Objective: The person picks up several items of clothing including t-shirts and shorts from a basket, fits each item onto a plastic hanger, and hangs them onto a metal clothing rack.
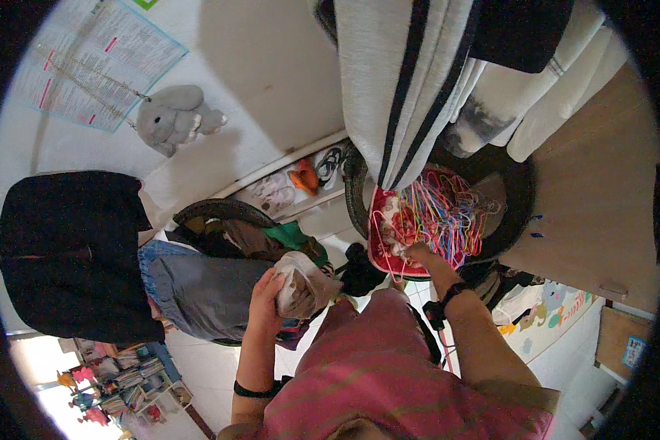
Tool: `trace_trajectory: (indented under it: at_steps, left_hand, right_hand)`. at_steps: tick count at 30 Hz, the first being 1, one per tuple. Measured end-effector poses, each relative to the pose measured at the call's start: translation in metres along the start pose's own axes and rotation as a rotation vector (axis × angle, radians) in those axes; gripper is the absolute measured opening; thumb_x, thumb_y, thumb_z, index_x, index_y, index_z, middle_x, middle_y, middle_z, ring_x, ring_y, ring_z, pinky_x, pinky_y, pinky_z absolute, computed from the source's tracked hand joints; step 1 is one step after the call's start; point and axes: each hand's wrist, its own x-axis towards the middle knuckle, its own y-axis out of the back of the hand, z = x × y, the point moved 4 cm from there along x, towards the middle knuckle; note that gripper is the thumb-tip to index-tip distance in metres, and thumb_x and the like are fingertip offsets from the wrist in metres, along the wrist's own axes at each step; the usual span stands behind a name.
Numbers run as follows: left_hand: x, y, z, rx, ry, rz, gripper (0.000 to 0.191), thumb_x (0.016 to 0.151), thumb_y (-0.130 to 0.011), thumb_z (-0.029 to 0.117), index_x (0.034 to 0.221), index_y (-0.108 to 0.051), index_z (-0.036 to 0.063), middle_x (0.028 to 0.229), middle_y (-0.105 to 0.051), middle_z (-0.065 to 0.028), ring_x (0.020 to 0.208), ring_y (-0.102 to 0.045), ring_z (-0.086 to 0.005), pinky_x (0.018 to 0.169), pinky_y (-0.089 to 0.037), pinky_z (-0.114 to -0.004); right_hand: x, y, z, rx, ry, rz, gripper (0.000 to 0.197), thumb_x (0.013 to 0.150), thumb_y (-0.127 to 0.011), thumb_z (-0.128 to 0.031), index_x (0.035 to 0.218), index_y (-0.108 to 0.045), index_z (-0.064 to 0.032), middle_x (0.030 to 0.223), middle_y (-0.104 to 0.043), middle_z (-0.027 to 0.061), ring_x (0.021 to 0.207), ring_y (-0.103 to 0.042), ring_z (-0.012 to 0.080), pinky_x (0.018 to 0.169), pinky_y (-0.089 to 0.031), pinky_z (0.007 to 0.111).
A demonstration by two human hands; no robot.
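Note:
My left hand (267,294) is closed around a bunched, pale grey-white cloth (303,280), in front of my body. To the right, my right hand (422,254) reaches to the front edge of a heap of thin, many-coloured clothes hangers (445,212). They lie on a red, flower-patterned cushion (390,206) set on a dark, round-rimmed wicker seat (520,203). A pink hanger (378,247) sticks out over the cushion's left edge, close to my right hand. Whether the fingers of that hand grip a hanger is too small to tell.
Striped light-grey clothing (401,82) hangs above the hangers. At left, grey trousers (203,291) lie over a clothes pile beside a hanging black garment (71,258). A plush rabbit (170,118) hangs on the wall. A bookshelf (126,379) stands lower left, a wooden panel (594,192) at right.

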Motion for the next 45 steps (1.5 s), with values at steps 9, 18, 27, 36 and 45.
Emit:
trace_trajectory:
  at_steps: [9, 18, 27, 36, 45]
  left_hand:
    - [-0.022, 0.026, -0.004, -0.047, -0.034, 0.152, 0.033, 0.080, -0.051, 0.011, 0.111, -0.050, 0.0006, 0.107, -0.057, -0.0137, 0.097, -0.058, -0.0252, 0.087, -0.048, -0.038]
    - [-0.005, 0.023, 0.003, 0.124, -0.094, 0.149, 0.025, 0.083, -0.054, 0.009, 0.108, -0.053, 0.0028, 0.096, -0.060, -0.0063, 0.086, -0.059, -0.0163, 0.076, -0.049, -0.029]
    - [0.035, 0.019, 0.011, -0.127, -0.269, 0.173, 0.014, 0.085, -0.055, 0.011, 0.097, -0.053, 0.0038, 0.090, -0.056, -0.0037, 0.080, -0.054, -0.0143, 0.073, -0.044, -0.029]
    - [0.035, -0.025, 0.033, 0.329, -0.716, 0.267, 0.016, 0.083, -0.057, 0.003, 0.097, -0.048, 0.0034, 0.087, -0.052, -0.0034, 0.082, -0.050, -0.0125, 0.076, -0.041, -0.026]
    - [-0.004, -0.026, 0.050, 0.891, -0.694, 0.477, 0.028, 0.077, -0.063, 0.012, 0.100, -0.048, 0.0032, 0.090, -0.058, -0.0157, 0.085, -0.059, -0.0333, 0.072, -0.047, -0.040]
  right_hand:
    - [-0.004, -0.062, -0.011, -0.194, 0.088, 0.291, 0.031, 0.086, -0.058, -0.028, 0.104, -0.056, -0.0037, 0.088, -0.063, 0.0177, 0.076, -0.062, 0.0325, 0.069, -0.048, 0.043]
    - [-0.125, -0.054, -0.080, 0.111, 0.314, 0.709, 0.048, 0.088, -0.059, -0.029, 0.126, -0.047, -0.0017, 0.102, -0.062, 0.0211, 0.086, -0.061, 0.0327, 0.077, -0.046, 0.039]
    - [-0.361, -0.058, -0.173, 0.011, 0.987, 0.019, 0.032, 0.094, -0.052, -0.021, 0.118, -0.058, -0.0023, 0.087, -0.065, 0.0051, 0.071, -0.056, 0.0133, 0.067, -0.045, 0.028]
    - [-0.442, -0.138, -0.225, -0.388, 1.245, -0.013, 0.033, 0.093, -0.050, -0.014, 0.124, -0.052, -0.0011, 0.114, -0.058, 0.0103, 0.090, -0.058, 0.0173, 0.080, -0.045, 0.028]
    - [-0.489, -0.137, -0.305, 0.703, 1.083, -0.259, 0.036, 0.096, -0.048, -0.023, 0.130, -0.049, -0.0117, 0.055, -0.031, -0.0080, 0.042, -0.027, 0.0036, 0.038, -0.021, 0.019]
